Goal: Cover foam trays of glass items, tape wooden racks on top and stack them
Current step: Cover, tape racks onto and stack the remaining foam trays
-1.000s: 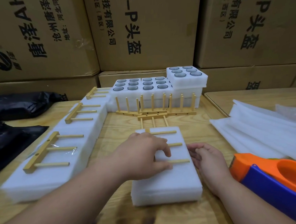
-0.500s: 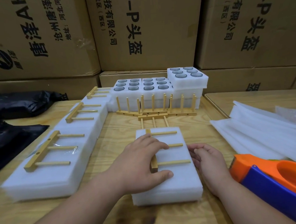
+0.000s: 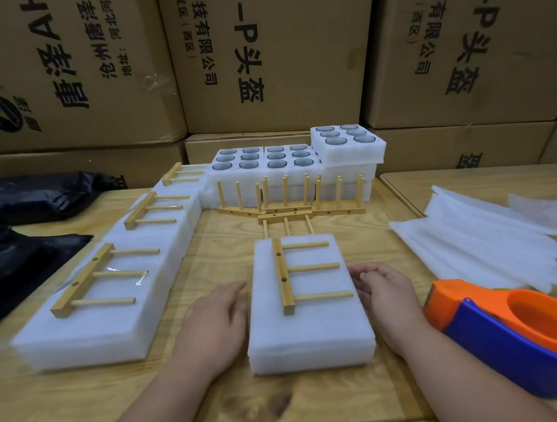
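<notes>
Covered foam tray (image 3: 309, 325), wooden rack (image 3: 285, 275) flat on top, sits between relaxed left hand (image 3: 215, 317) and loosely curled right hand (image 3: 385, 295).

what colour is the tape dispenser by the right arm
Orange and blue tape dispenser, head view.

Wooden rack (image 3: 293, 274) atop covered tray (image 3: 309, 331)

Tape dispenser (image 3: 516, 334) crowds right; foam row (image 3: 120, 303) left.
</notes>
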{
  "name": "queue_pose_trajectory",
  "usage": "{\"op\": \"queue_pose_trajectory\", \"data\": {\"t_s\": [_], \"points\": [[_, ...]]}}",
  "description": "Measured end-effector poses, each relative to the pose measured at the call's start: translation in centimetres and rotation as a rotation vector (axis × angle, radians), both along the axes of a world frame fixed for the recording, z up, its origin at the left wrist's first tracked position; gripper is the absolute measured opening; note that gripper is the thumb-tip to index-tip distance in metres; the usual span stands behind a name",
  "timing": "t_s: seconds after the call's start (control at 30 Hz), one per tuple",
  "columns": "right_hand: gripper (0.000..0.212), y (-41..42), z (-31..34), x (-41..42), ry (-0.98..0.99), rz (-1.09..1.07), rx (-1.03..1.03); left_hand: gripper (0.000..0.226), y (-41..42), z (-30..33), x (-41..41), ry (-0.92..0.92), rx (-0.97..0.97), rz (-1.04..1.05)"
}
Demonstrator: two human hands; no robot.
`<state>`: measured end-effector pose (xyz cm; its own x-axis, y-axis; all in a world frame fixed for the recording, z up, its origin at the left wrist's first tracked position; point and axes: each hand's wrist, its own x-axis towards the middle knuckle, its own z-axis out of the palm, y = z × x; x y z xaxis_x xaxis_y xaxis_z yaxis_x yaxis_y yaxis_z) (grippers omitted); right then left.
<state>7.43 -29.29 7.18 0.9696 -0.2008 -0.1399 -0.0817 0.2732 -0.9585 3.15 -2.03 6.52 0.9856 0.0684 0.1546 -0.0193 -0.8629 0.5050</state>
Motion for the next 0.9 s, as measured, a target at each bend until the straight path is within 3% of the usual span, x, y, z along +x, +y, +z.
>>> {"op": "queue_pose_trajectory", "data": {"t_s": [0.1, 0.47, 0.53, 0.63, 0.67, 0.73, 0.8, 0.9], "points": [[0.028, 0.0, -0.2, -0.1, -0.005, -0.01, -0.031, 0.039, -0.7, 0.1, 0.3, 0.012, 0.149, -0.04], [0.032, 0.5, -0.6, -0.4, -0.126, 0.005, -0.109, 0.037, -0.2, -0.1, 0.3, -0.039, 0.058, -0.013], [0.034, 0.5, -0.5, -0.7, -0.158, 0.041, -0.108, 0.036, -0.3, 0.2, 0.0, -0.049, -0.124, 0.003], [0.038, 0.5, -0.4, -1.2, -0.198, 0.11, -0.12, 0.035, -1.4, 2.1, -1.0, -0.085, -0.643, 0.038], [0.039, 0.5, -0.3, -1.2, -0.208, 0.122, -0.123, 0.037, -2.0, 2.9, -1.4, -0.109, -0.693, 0.0], [0.041, 0.6, -0.1, -1.2, -0.226, 0.14, -0.135, 0.054, -3.0, 4.3, -1.9, -0.126, -0.631, -0.143], [0.04, 0.8, 0.1, -1.3, -0.225, 0.162, -0.149, 0.071, -3.9, 5.4, -2.2, -0.09, -0.449, -0.283], [0.028, 0.7, -0.2, -1.4, -0.222, 0.188, -0.175, 0.071, -4.6, 5.5, -2.3, -0.037, -0.236, -0.391]]}}
